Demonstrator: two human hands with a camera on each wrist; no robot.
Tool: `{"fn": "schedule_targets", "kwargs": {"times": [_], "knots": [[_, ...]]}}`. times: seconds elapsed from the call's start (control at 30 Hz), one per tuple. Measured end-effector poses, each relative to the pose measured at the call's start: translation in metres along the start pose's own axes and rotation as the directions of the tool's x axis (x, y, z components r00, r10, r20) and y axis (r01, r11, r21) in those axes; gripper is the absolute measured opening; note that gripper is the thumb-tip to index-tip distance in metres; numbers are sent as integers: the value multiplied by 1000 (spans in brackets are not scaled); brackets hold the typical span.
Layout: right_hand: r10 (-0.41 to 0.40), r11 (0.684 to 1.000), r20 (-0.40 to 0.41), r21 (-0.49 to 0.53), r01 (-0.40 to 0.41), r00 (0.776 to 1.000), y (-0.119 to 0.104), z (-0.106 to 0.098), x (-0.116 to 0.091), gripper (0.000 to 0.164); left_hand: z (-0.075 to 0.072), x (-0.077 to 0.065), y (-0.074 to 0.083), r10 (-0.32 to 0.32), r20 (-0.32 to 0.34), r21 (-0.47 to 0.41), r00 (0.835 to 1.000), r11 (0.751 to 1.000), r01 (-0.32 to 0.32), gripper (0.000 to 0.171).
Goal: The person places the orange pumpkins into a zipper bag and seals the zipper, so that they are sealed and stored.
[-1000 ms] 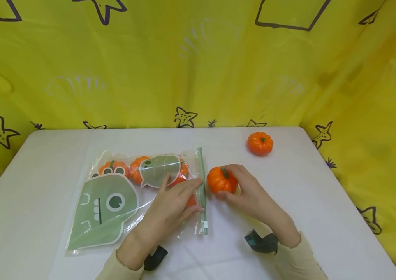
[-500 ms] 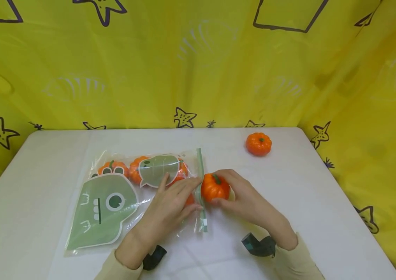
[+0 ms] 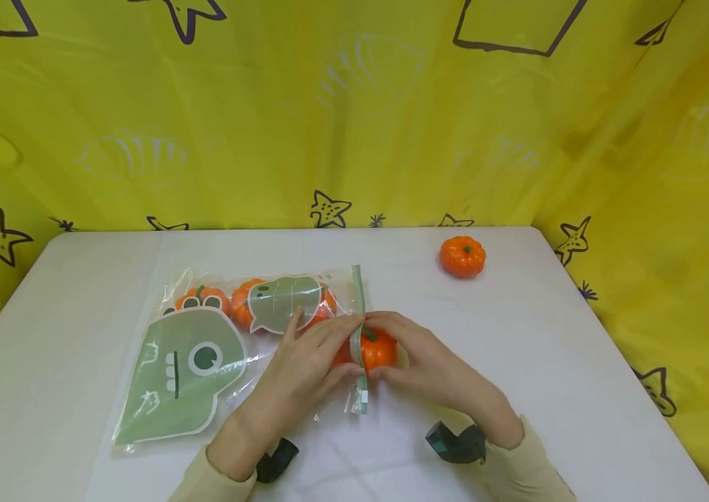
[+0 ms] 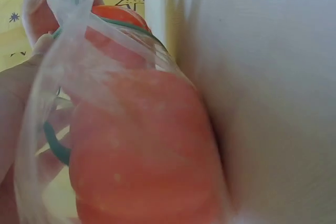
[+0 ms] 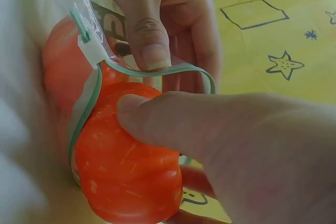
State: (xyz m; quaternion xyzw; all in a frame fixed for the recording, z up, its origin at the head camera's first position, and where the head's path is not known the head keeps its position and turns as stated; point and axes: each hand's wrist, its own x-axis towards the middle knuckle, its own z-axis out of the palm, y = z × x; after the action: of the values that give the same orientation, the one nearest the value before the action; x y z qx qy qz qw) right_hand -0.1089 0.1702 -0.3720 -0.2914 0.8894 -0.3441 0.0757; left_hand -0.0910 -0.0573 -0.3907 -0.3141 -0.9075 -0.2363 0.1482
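A clear zip bag [image 3: 172,411] printed with green monsters lies on the table, its green-edged mouth facing right. My left hand [image 3: 300,369] pinches the edge of that mouth, thumb on one side and fingers on the other, in the right wrist view. My right hand [image 3: 429,359] grips a small orange toy pumpkin [image 3: 380,355] from the right. The pumpkin is partly inside the mouth, framed by the green zip strip [image 5: 86,111]. Several pumpkins are in the bag, among them one pumpkin [image 4: 142,150] close behind the mouth. A white slider [image 5: 93,51] sits on the zip.
Another orange pumpkin [image 3: 462,256] stands at the back right of the white table [image 3: 555,390]. A yellow patterned curtain [image 3: 266,125] hangs behind and to the right. Dark wrist cameras [image 3: 456,443] are worn below both hands.
My right hand has moved left with the pumpkin, from beside the bag into its mouth. My left hand has stayed at the bag's edge.
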Motion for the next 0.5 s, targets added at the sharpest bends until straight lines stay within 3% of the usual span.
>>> {"fn": "schedule_targets", "kwargs": {"times": [0.27, 0.5], "knots": [[-7, 1000, 92, 31, 4, 996, 5, 1, 1, 57, 1, -1, 0, 9, 5, 14, 1000, 1000, -10, 68], [19, 990, 77, 141, -30, 997, 15, -2, 0, 49, 1, -1, -1, 16, 9, 14, 1000, 1000, -16, 67]]}}
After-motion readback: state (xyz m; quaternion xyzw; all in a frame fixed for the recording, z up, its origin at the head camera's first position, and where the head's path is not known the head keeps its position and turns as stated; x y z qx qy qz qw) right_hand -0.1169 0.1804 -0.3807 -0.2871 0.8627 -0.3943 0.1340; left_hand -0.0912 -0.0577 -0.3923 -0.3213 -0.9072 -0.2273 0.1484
